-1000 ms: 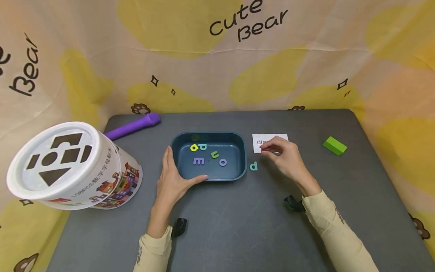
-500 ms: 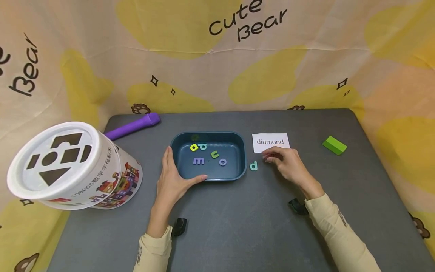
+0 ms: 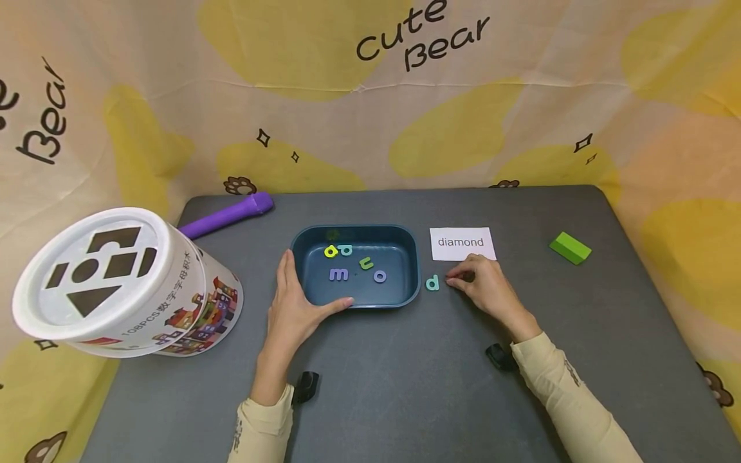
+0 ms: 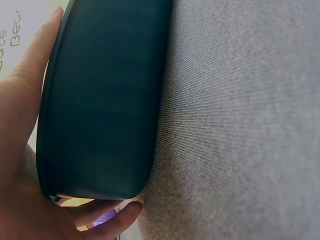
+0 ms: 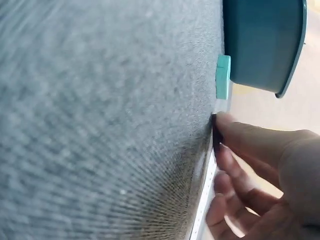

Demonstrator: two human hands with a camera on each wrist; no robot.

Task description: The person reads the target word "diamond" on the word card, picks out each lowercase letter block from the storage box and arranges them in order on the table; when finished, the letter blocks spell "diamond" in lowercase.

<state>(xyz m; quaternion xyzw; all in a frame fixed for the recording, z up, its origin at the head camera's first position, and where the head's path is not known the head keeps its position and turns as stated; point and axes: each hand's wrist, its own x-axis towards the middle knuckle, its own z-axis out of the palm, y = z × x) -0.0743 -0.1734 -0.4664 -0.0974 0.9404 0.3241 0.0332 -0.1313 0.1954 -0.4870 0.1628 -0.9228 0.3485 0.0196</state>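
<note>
My left hand (image 3: 292, 308) rests on the near left corner of a dark teal tray (image 3: 412, 283), its straight fingers along the left side and its thumb along the front rim. Inside the tray lie a yellow letter (image 3: 330, 251), a turquoise letter (image 3: 345, 249), a green letter (image 3: 366, 263), a purple "m" (image 3: 338, 274) and a purple "o" (image 3: 379, 276). My right hand (image 3: 486, 286) pinches a small dark-red piece (image 5: 216, 135) at the table surface, mostly hidden by the fingers. Just left of the fingertips lies a turquoise "d" (image 3: 432, 283).
Behind the right hand lies a white card (image 3: 462, 239) printed "diamond". A green block (image 3: 570, 247) sits at the far right. A large white lidded bucket (image 3: 127, 283) stands at the left, before a purple microphone-shaped object (image 3: 231, 213). A patterned cloth (image 3: 370, 128) hangs behind the table.
My right hand has come off the card, moving toward me with the dark-red piece down to the table beside the "d". The card's word now shows in full. The left hand and tray stay put.
</note>
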